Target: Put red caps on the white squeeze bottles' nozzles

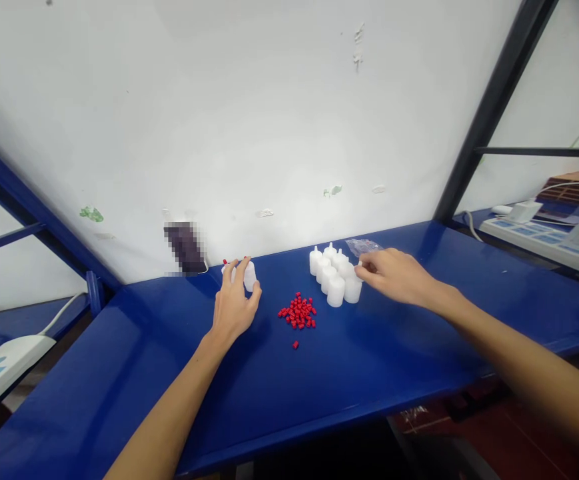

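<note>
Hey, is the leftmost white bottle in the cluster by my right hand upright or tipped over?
Upright: that white bottle stands on the blue table, its narrow nozzle pointing up.

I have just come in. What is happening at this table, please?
A person's right hand is pinching the top of a white bottle at the edge of a group. The left hand is at another bottle, where some red shows on top. Loose red caps lie between the hands on the blue table.
</note>
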Motion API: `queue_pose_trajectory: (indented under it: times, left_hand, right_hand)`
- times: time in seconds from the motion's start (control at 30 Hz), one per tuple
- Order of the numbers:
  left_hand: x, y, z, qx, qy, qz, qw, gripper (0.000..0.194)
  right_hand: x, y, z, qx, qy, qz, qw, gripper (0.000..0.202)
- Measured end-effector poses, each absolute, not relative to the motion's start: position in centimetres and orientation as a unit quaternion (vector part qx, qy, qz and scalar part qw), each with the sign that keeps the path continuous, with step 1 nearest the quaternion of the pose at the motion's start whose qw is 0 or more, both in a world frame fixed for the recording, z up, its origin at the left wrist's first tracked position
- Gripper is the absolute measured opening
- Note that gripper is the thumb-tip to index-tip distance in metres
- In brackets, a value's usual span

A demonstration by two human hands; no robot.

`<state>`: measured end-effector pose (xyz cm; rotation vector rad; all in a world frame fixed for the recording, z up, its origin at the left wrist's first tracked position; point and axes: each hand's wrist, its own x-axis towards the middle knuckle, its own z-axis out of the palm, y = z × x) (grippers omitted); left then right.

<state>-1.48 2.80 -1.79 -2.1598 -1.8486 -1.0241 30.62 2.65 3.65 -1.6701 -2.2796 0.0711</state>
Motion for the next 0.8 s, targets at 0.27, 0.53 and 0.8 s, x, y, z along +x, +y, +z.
queue_pose_trajectory:
  times: [0.27,0.53,0.8]
  left_hand:
    - [-1.1,3.7,-2.7,-0.741,-0.609,-0.279,0.053,0.052]
    - [-1.3,3.9,-3.1,-0.747,-0.582,-0.315,0.063,0.04]
    - [-1.1,3.2,-3.6,-0.783,-0.519,-0.341,0.046,0.022]
  right_hand:
    - [30.9,2.9,3.3,-0.585,-0.794,0.022,0.165,0.045]
    - [30.5,1.4,3.7,-0.544,-0.771,0.02,0.33,0.041]
    - [23.7,-3.0,-1.0,-0.343,-0.911,0.119,0.198,0.015]
